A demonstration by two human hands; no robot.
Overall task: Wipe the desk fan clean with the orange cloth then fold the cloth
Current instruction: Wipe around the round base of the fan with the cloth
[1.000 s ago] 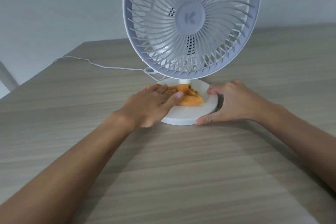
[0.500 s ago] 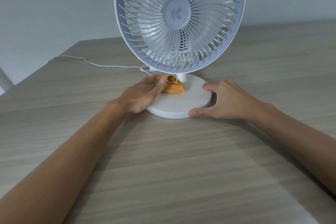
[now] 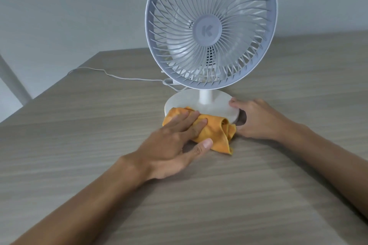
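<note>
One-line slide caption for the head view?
Left hand presses cloth on fan base edge; right hand grips the base.

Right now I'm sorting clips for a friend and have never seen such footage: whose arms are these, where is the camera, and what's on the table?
No machine here: the arms are a person's, and the one picture comes from a camera worn on their head, looking down. On the wooden table stands a white desk fan, its cord trailing left. The left hand presses a crumpled orange cloth against the front edge of the fan's round base. The right hand grips the base's right rim.
</note>
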